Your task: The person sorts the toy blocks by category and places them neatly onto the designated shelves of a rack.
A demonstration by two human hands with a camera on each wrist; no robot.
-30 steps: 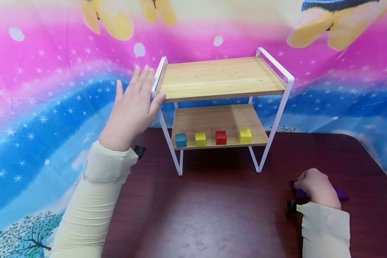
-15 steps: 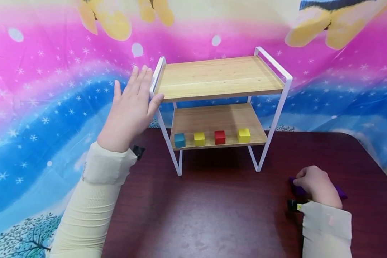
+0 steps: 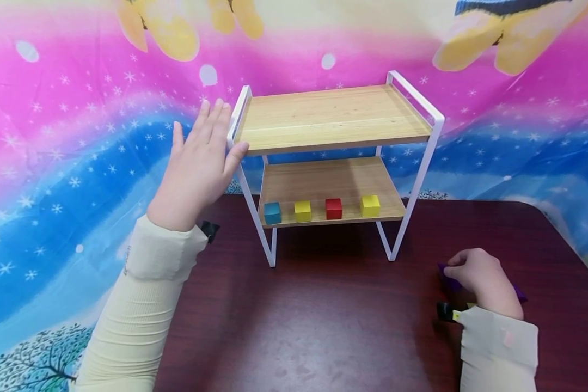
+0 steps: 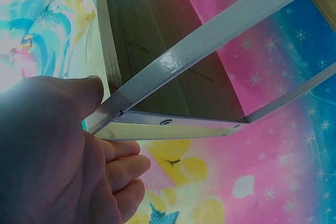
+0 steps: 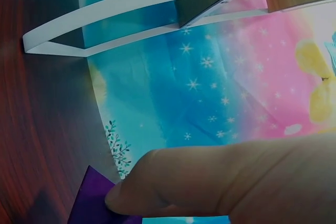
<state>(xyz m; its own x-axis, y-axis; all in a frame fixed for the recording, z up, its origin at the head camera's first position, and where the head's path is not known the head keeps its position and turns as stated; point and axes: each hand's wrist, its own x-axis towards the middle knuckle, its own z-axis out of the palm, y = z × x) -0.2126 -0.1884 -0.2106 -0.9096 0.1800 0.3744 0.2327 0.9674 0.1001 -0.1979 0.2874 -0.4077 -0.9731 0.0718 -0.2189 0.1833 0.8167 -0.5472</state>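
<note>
My left hand (image 3: 196, 163) lies with straight fingers against the upper left corner of a two-tier shelf (image 3: 323, 117) with wooden boards and a white metal frame. In the left wrist view, its thumb is at the front of the white upright (image 4: 157, 66) and the fingers are on the outer side. Low at the right, my right hand (image 3: 480, 277) pinches a purple block (image 3: 451, 282) with pointed corners. The hand covers the block's middle, so one tip shows at each side. In the right wrist view, a finger presses on the purple block (image 5: 92, 200).
A blue cube (image 3: 272, 213), a yellow cube (image 3: 302, 212), a red cube (image 3: 334, 209) and another yellow cube (image 3: 370, 206) stand in a row along the lower board's front edge. The shelf stands on a dark red-brown table (image 3: 294, 337). A patterned cloth (image 3: 78, 98) hangs behind.
My right hand has risen slightly in the head view, and the purple block has shifted up and left with it. The left hand keeps its place on the shelf.
</note>
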